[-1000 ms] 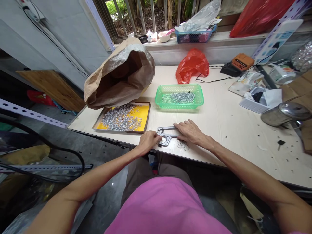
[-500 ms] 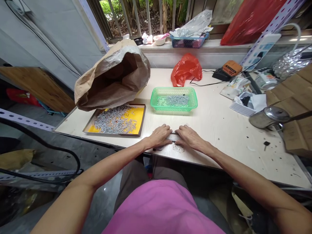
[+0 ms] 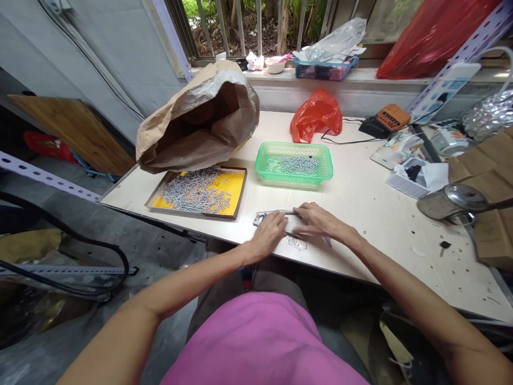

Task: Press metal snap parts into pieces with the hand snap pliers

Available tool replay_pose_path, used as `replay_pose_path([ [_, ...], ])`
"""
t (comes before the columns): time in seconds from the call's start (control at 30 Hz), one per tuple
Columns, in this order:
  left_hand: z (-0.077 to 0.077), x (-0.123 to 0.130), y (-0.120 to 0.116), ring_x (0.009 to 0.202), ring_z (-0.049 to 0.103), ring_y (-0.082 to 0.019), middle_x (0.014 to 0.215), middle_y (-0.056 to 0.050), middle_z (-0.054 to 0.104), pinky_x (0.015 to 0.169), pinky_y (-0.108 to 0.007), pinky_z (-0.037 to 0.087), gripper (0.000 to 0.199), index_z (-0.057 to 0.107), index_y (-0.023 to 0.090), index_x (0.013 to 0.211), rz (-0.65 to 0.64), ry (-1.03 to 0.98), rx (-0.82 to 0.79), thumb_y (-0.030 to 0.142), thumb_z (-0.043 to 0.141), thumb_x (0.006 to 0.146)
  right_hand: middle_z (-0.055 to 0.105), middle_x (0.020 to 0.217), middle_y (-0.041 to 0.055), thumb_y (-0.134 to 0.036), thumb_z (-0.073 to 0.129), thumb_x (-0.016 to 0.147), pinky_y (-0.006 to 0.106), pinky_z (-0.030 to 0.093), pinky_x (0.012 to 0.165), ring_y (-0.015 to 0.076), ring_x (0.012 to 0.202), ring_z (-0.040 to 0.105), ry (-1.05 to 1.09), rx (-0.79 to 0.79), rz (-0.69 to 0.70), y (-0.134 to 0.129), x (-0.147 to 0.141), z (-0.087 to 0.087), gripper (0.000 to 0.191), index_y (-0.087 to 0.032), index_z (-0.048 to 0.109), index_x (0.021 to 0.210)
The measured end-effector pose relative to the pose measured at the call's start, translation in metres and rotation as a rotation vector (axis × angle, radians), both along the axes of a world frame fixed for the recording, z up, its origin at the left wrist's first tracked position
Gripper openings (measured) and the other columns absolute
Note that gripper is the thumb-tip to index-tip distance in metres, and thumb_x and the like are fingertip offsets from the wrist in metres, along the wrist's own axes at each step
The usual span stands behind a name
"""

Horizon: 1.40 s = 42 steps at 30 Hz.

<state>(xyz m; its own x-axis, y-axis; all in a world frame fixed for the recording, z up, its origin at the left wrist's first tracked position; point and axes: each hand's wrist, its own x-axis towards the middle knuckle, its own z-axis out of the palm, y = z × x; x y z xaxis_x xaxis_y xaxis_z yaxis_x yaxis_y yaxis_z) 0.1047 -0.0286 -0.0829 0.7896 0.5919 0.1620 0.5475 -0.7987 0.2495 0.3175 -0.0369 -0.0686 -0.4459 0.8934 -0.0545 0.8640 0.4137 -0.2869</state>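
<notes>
A flat grey metal part (image 3: 260, 216) lies near the front edge of the pale table, its left end showing past my left hand (image 3: 271, 233). That hand rests on top of the part with bent fingers, slightly blurred. Around the part's right portion, my right hand (image 3: 315, 220) is closed, thumb at the near edge and fingers at the far edge. A small clear crumpled piece (image 3: 297, 244) lies just in front of the part. Beyond the hands stands a green basket (image 3: 294, 179) with small metal pieces. At left, many metal pieces (image 3: 196, 191) fill a yellow-bottomed tray (image 3: 239, 195).
An open brown paper bag (image 3: 200, 120) leans over the tray. Behind the basket are a red plastic bag (image 3: 316, 115) and an orange-black charger (image 3: 387, 120). To the right stand a white container (image 3: 409, 184), a metal pot (image 3: 451, 202) and cardboard (image 3: 497, 214).
The view has shifted slightly. My left hand has moved from the part's left edge onto its top, uncovering its left end. My right hand stays around the part.
</notes>
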Motion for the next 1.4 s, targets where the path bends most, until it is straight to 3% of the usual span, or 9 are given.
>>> replay_pose_path([
  [0.17, -0.017, 0.002, -0.046, 0.136, 0.039, -0.028, 0.137, -0.014, 0.052, 0.110, -0.045, 0.037, 0.035, 0.048, 0.015, 0.128, -0.061, -0.151, 0.005, 0.026, 0.047, 0.095, 0.065, 0.096, 0.0094, -0.030, 0.049, 0.094, 0.033, 0.037, 0.079, 0.0223, 0.092, 0.055, -0.059, 0.092, -0.176, 0.019, 0.000, -0.003, 0.024, -0.018, 0.069, 0.099],
  [0.3, -0.019, 0.005, -0.054, 0.134, 0.043, -0.026, 0.133, -0.013, 0.056, 0.111, -0.045, 0.036, 0.034, 0.049, 0.015, 0.128, -0.027, -0.203, -0.025, 0.026, 0.045, 0.096, 0.065, 0.102, 0.0116, -0.029, 0.050, 0.093, 0.036, 0.033, 0.081, 0.0258, 0.098, 0.053, -0.156, 0.176, -0.314, 0.035, -0.020, 0.006, 0.023, -0.019, 0.070, 0.101],
  [0.4, -0.022, 0.004, -0.052, 0.131, 0.045, -0.027, 0.132, -0.014, 0.056, 0.108, -0.045, 0.039, 0.036, 0.051, 0.014, 0.128, -0.043, -0.226, -0.049, 0.029, 0.048, 0.095, 0.061, 0.115, 0.0113, -0.028, 0.055, 0.091, 0.035, 0.033, 0.081, 0.0252, 0.103, 0.049, -0.136, 0.181, -0.076, 0.035, -0.054, 0.017, 0.026, -0.023, 0.067, 0.113],
  [0.53, -0.024, -0.007, -0.062, 0.099, 0.062, -0.022, 0.101, -0.010, 0.067, 0.087, -0.036, 0.051, 0.025, 0.064, 0.014, 0.104, -0.064, -0.192, -0.123, 0.030, 0.047, 0.095, 0.062, 0.111, 0.0082, -0.025, 0.057, 0.090, 0.033, 0.032, 0.079, 0.0234, 0.105, 0.046, -0.117, 0.125, 0.410, 0.024, -0.103, 0.022, 0.016, -0.025, 0.071, 0.097],
  [0.67, 0.000, -0.039, -0.070, 0.089, 0.060, -0.017, 0.091, -0.007, 0.067, 0.082, -0.029, 0.049, 0.026, 0.067, 0.016, 0.100, -0.142, -0.247, -0.103, 0.028, 0.044, 0.097, 0.065, 0.096, 0.0094, -0.017, 0.054, 0.089, 0.037, 0.032, 0.083, 0.0233, 0.102, 0.048, -0.127, 0.168, 0.530, 0.021, -0.122, 0.010, 0.016, -0.018, 0.068, 0.082],
  [0.8, 0.038, -0.086, -0.032, 0.090, 0.056, -0.018, 0.091, -0.007, 0.067, 0.084, -0.033, 0.047, 0.027, 0.069, 0.018, 0.096, 0.204, -0.242, -0.019, 0.025, 0.043, 0.097, 0.067, 0.095, 0.0075, -0.023, 0.055, 0.088, 0.037, 0.035, 0.085, 0.0215, 0.096, 0.053, 0.076, 0.173, 0.464, 0.025, -0.121, -0.001, 0.012, -0.019, 0.066, 0.087],
  [0.93, 0.054, -0.123, 0.036, 0.089, 0.054, -0.021, 0.089, -0.008, 0.067, 0.081, -0.034, 0.044, 0.021, 0.072, 0.017, 0.092, 0.507, -0.087, -0.035, 0.026, 0.052, 0.093, 0.067, 0.089, 0.0072, -0.022, 0.048, 0.089, 0.034, 0.041, 0.082, 0.0204, 0.087, 0.058, 0.346, 0.318, 0.101, 0.042, -0.105, 0.020, 0.015, -0.019, 0.063, 0.090],
  [1.17, 0.047, -0.136, 0.093, 0.084, 0.054, -0.018, 0.077, -0.004, 0.064, 0.081, -0.027, 0.040, 0.020, 0.076, 0.026, 0.083, 0.171, 0.225, -0.175, 0.018, 0.058, 0.082, 0.062, 0.105, 0.0132, -0.032, 0.052, 0.088, 0.040, 0.046, 0.080, 0.0248, 0.089, 0.059, 0.266, 0.599, -0.349, 0.107, -0.030, 0.076, 0.030, -0.017, 0.061, 0.111],
  [1.4, 0.036, -0.136, 0.109, 0.070, 0.054, -0.014, 0.072, -0.001, 0.065, 0.062, -0.022, 0.035, 0.016, 0.075, 0.023, 0.077, 0.088, 0.176, -0.356, 0.017, 0.060, 0.072, 0.061, 0.103, 0.0101, -0.039, 0.046, 0.092, 0.038, 0.049, 0.078, 0.0219, 0.085, 0.062, 0.227, 0.449, -0.195, 0.080, -0.016, 0.046, 0.029, -0.020, 0.066, 0.100],
])
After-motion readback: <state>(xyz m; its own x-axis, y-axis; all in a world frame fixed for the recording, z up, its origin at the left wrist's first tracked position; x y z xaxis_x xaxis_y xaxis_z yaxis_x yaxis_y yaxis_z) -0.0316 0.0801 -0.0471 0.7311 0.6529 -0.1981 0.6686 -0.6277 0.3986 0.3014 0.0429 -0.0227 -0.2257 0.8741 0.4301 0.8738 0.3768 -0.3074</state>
